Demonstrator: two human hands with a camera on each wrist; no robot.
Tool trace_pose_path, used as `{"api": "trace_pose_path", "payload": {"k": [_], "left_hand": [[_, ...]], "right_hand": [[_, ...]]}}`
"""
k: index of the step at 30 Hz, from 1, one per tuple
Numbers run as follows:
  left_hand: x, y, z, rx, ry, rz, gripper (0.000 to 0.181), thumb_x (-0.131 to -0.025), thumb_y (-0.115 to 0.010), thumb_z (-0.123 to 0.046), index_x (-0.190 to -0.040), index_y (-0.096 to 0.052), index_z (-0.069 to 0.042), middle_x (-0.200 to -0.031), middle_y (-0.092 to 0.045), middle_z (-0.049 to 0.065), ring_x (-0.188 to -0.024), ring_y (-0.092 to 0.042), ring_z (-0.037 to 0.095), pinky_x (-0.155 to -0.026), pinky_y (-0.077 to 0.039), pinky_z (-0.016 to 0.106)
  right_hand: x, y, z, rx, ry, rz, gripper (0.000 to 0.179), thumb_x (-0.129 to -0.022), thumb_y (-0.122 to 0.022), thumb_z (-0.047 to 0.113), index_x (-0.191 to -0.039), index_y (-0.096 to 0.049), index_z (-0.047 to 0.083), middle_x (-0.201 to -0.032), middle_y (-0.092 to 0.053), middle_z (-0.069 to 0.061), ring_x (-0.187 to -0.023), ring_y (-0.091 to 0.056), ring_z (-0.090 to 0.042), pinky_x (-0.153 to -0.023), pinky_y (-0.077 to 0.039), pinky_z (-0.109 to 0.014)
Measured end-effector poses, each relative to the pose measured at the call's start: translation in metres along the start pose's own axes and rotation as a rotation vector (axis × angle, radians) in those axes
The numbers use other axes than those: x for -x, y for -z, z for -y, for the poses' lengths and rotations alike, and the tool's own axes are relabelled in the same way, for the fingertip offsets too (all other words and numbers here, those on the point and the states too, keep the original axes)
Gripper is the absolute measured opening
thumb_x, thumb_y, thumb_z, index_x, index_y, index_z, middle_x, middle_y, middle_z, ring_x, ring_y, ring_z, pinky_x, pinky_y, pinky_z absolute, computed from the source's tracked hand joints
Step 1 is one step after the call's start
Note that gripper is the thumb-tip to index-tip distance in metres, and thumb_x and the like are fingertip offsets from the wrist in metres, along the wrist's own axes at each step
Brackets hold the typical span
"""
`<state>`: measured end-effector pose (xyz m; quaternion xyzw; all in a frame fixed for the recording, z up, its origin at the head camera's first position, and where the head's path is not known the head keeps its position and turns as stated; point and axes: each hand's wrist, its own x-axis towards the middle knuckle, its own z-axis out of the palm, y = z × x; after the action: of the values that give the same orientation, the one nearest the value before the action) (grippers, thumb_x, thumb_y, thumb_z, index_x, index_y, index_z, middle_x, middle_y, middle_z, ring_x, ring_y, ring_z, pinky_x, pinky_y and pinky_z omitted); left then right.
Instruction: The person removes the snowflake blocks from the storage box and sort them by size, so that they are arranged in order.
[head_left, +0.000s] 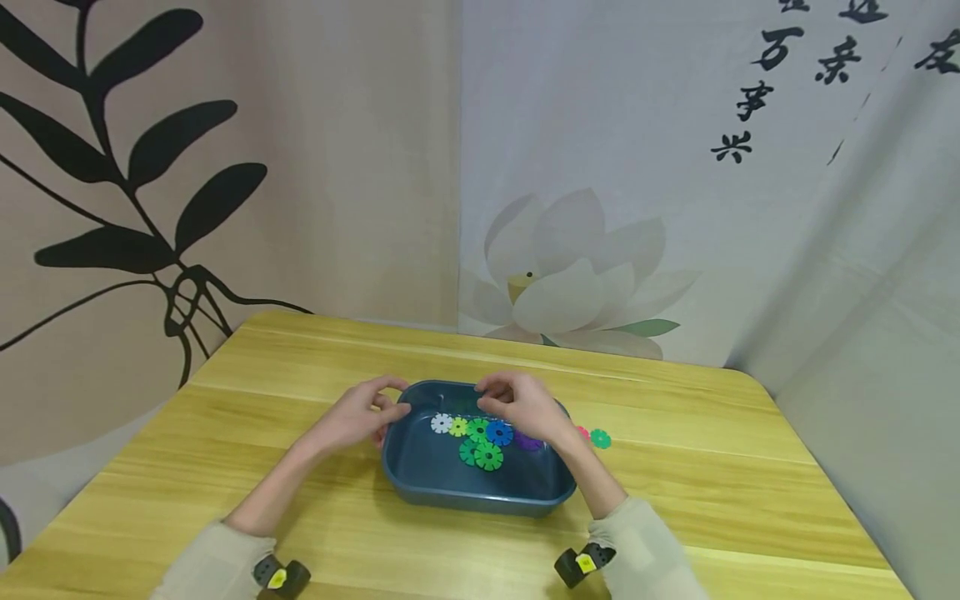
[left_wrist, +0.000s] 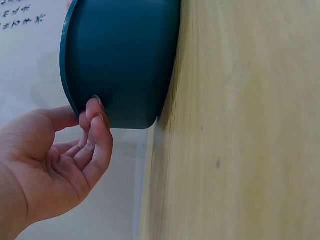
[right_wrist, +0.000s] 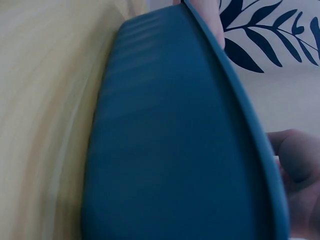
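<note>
A dark blue plastic basin (head_left: 480, 493) stands on the table. Inside it lie notched plastic discs: a white disc (head_left: 442, 423), a yellow disc (head_left: 458, 427), several green discs (head_left: 489, 456), a blue disc (head_left: 498, 432) and a purple disc (head_left: 528, 442) partly covered by my right arm. My left hand (head_left: 365, 412) grips the rim at the far left corner, its thumb over the edge and fingers against the outer wall (left_wrist: 120, 65). Above the basin's far right part is my right hand (head_left: 521, 404), fingers bent toward the thumb; I cannot tell whether it holds a disc.
To the right of the basin, a green disc (head_left: 600, 438) and a pink disc (head_left: 582, 432) lie on the wooden table (head_left: 712, 483). Behind the table hangs a printed curtain (head_left: 375, 167) with leaves, a lotus and writing.
</note>
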<state>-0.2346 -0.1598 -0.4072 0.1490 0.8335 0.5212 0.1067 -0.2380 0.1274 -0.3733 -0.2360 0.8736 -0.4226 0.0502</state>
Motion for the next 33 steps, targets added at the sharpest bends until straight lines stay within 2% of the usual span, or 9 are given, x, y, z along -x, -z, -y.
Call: {"api": "trace_pose_path", "payload": {"k": [7, 12, 17, 22, 26, 33], "left_hand": [[0.000, 0.000, 0.000, 0.006, -0.001, 0.007, 0.041, -0.101, -0.063, -0.014, -0.137, -0.051, 0.001, -0.077, -0.064, 0.012, -0.056, -0.059, 0.020, -0.056, -0.056, 0.040], [0.001, 0.000, 0.000, 0.018, -0.003, 0.021, 0.041, -0.101, -0.063, -0.014, -0.137, -0.050, 0.002, -0.077, -0.063, 0.011, -0.056, -0.058, 0.020, -0.056, -0.055, 0.038], [0.002, 0.000, 0.000, 0.029, -0.008, 0.030, 0.040, -0.102, -0.062, -0.013, -0.137, -0.050, 0.002, -0.077, -0.063, 0.010, -0.057, -0.059, 0.021, -0.057, -0.055, 0.039], [0.001, 0.001, 0.000, 0.028, -0.015, 0.033, 0.039, -0.102, -0.061, -0.013, -0.136, -0.051, 0.001, -0.076, -0.063, 0.009, -0.057, -0.058, 0.021, -0.056, -0.055, 0.039], [0.001, 0.001, 0.000, 0.035, -0.016, 0.036, 0.039, -0.103, -0.061, -0.014, -0.137, -0.050, 0.002, -0.076, -0.063, 0.009, -0.057, -0.058, 0.021, -0.056, -0.054, 0.039], [0.002, 0.002, 0.001, 0.032, -0.027, 0.038, 0.042, -0.103, -0.061, -0.015, -0.138, -0.049, 0.003, -0.074, -0.062, 0.008, -0.057, -0.057, 0.021, -0.056, -0.053, 0.037]], "right_hand": [[-0.012, -0.018, 0.001, 0.009, 0.015, 0.082, 0.026, -0.099, -0.066, 0.011, -0.120, -0.068, -0.003, -0.105, -0.072, -0.011, -0.089, -0.068, -0.018, -0.077, -0.055, -0.028], [-0.019, -0.027, 0.003, 0.048, 0.026, 0.142, 0.027, -0.098, -0.066, 0.010, -0.122, -0.068, -0.003, -0.109, -0.071, -0.013, -0.094, -0.068, -0.022, -0.077, -0.055, -0.029], [-0.027, -0.036, 0.001, 0.122, 0.050, 0.164, 0.030, -0.096, -0.068, 0.011, -0.122, -0.068, -0.003, -0.112, -0.071, -0.014, -0.102, -0.067, -0.028, -0.084, -0.055, -0.036], [-0.031, -0.044, -0.002, 0.168, 0.034, 0.198, 0.034, -0.097, -0.068, 0.013, -0.127, -0.066, -0.001, -0.119, -0.069, -0.014, -0.114, -0.064, -0.031, -0.093, -0.053, -0.045], [-0.032, -0.051, -0.003, 0.218, 0.036, 0.219, 0.035, -0.096, -0.068, 0.012, -0.129, -0.066, 0.000, -0.122, -0.068, -0.013, -0.119, -0.061, -0.030, -0.097, -0.051, -0.043], [-0.032, -0.060, -0.002, 0.304, 0.108, 0.206, 0.030, -0.089, -0.076, 0.003, -0.118, -0.071, 0.000, -0.105, -0.068, -0.011, -0.103, -0.061, -0.026, -0.087, -0.052, -0.034]]}}
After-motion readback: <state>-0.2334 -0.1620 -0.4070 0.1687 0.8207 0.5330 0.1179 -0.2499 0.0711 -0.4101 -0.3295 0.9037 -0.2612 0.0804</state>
